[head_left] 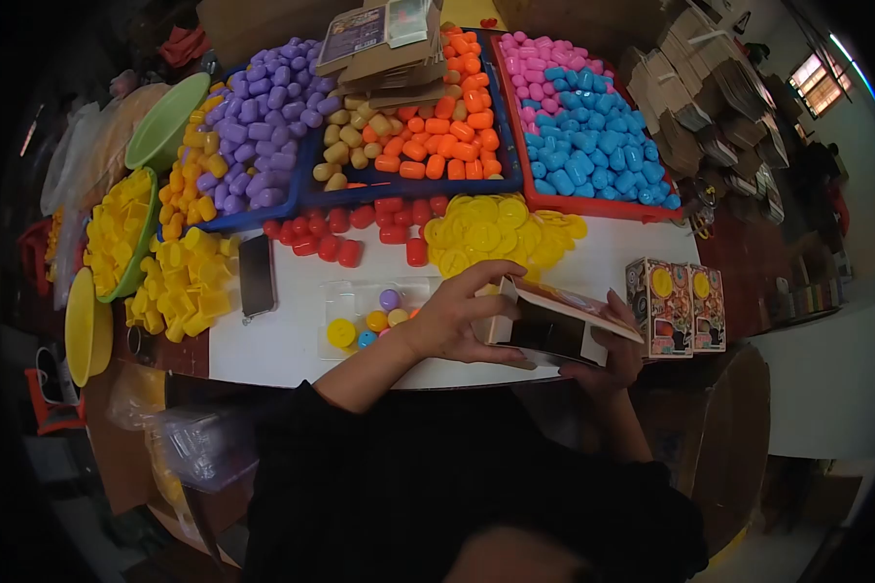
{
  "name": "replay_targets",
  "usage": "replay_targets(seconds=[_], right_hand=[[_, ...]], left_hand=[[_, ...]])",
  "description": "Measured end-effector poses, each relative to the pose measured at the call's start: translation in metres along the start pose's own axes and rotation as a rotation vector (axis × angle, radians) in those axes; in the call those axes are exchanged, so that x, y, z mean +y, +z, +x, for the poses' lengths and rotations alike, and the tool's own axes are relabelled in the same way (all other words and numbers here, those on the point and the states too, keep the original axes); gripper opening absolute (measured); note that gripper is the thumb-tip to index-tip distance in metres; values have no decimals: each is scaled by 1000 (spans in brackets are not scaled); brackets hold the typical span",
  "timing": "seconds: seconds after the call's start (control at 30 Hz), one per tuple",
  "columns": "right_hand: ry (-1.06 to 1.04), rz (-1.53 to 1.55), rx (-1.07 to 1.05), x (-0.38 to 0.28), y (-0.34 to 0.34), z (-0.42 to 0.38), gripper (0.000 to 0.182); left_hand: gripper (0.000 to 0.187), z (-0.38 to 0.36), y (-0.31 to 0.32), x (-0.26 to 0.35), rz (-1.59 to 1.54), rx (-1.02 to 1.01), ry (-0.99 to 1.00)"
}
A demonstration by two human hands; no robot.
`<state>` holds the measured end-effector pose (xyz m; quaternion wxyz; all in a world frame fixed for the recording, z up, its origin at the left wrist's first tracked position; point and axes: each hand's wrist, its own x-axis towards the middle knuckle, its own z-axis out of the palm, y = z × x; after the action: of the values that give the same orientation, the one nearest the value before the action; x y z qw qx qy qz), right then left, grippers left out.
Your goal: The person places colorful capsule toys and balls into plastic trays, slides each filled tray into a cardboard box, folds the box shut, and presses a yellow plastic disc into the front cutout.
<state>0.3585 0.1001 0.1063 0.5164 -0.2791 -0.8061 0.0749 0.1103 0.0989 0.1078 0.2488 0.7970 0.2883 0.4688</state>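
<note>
Both hands grip a small printed cardboard box (pixel 578 309) above the near edge of the white table. Its open end faces me, and the inside looks dark. My left hand (pixel 462 316) has thumb and fingers around the box's left side. On the right side, my right hand (pixel 614 361) holds it, some fingers hidden behind the card. Left of my left hand lies a clear plastic tray (pixel 332 291) with several coloured pieces, among them a yellow disc (pixel 340 333) and a purple ball (pixel 390 299). Two upright printed boxes (pixel 659 309) stand right of my right hand.
Yellow discs (pixel 486 233) and red capsules (pixel 328 248) lie loose beyond my hands. Behind them, trays hold purple (pixel 262 126), orange (pixel 447 146) and blue (pixel 593 146) capsules. A phone (pixel 257 277) lies near yellow cups (pixel 190 291). Flat cardboard (pixel 399 68) rests on the middle tray.
</note>
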Motion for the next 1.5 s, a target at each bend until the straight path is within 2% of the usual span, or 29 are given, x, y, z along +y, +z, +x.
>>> replay_targets(seconds=[0.07, 0.13, 0.2, 0.23, 0.27, 0.3, 0.43, 0.5, 0.53, 0.6, 0.67, 0.7, 0.77, 0.83, 0.9, 0.93, 1.0, 1.03, 1.07, 1.1, 1.17, 1.2, 1.23, 1.27, 1.3, 1.37, 1.4, 1.47, 1.5], right_hand=[[-108, -115, 80, 3, 3, -10, 48], [-157, 36, 16, 15, -10, -23, 42], [-111, 163, -67, 9, -16, -19, 42], [-125, 191, -72, -6, -17, 4, 42], [-96, 48, -281, -28, -22, 35, 42], [-69, -101, -485, -41, -23, 52, 43], [55, -108, -632, -39, -14, 64, 46], [100, -140, -788, -36, -19, 69, 57], [87, -138, -789, -39, -16, 70, 57], [-43, -419, -884, -49, -6, 70, 75], [-62, -445, -907, -59, -7, 73, 82], [-72, -477, -929, -64, -7, 76, 89], [-61, -397, -1005, -59, -17, 88, 94], [-40, -329, -1076, -50, -15, 88, 99], [110, -373, -932, -40, -6, 70, 104], [111, -377, -937, -39, -13, 70, 104], [343, -227, -890, -34, -31, 81, 103], [331, -237, -890, -31, -38, 83, 103], [496, 132, -531, -30, -48, 78, 96], [644, 488, -147, -29, -61, 67, 89], [837, 551, 16, 64, -112, -28, 80], [902, 592, 133, 94, -104, -71, 77], [958, 624, 260, 117, -113, -116, 73], [947, 605, 192, 99, -111, -115, 71], [942, 588, 125, 78, -90, -102, 69], [874, 214, -40, 53, -86, -88, 65], [904, 189, -26, 41, -84, -90, 65], [846, 297, 208, 21, -71, -92, 74], [800, 136, 33, 3, -60, -88, 77]], left_hand=[[60, -5, -1, -1, 20, 70, 116], [60, -11, 11, 0, -349, 286, -22], [63, -9, 4, 7, -349, 301, 22], [62, -8, 0, 13, -191, 159, 54], [61, -8, -1, 16, -39, 15, 82], [61, -8, 0, 16, -21, 26, 71], [54, -13, 13, 12, -107, 126, -4], [51, -13, 24, 8, -163, 168, -41], [53, -13, 31, 6, -212, 243, -49], [55, -10, 40, 6, -253, 324, -61], [50, -9, 43, 10, -444, 478, 68], [50, -14, 43, 8, -428, 490, 62], [37, -23, 42, 3, -27, 308, 201], [34, -23, 40, -1, 30, 283, 233], [33, -25, 36, 2, 69, 252, 262], [36, -25, 32, 4, 119, 246, 246], [38, -26, 23, 9, 175, 252, 246], [40, -29, 17, 11, 12, 437, 21], [42, -31, 14, 12, -161, 610, -210], [42, -32, 14, 10, -173, 608, -210], [39, -35, 24, 6, -480, 539, -506], [39, -34, 28, 9, -525, 515, -519], [41, -31, 28, 10, -474, 361, -528], [42, -28, 28, 8, -423, 203, -526], [39, -30, 29, -3, -284, 177, -385], [42, -28, 17, -9, 1, -97, -115], [44, -28, 13, -8, 154, -157, -30], [41, -37, 16, -20, 193, -212, 17], [38, -39, 18, -24, 262, -248, 59]])
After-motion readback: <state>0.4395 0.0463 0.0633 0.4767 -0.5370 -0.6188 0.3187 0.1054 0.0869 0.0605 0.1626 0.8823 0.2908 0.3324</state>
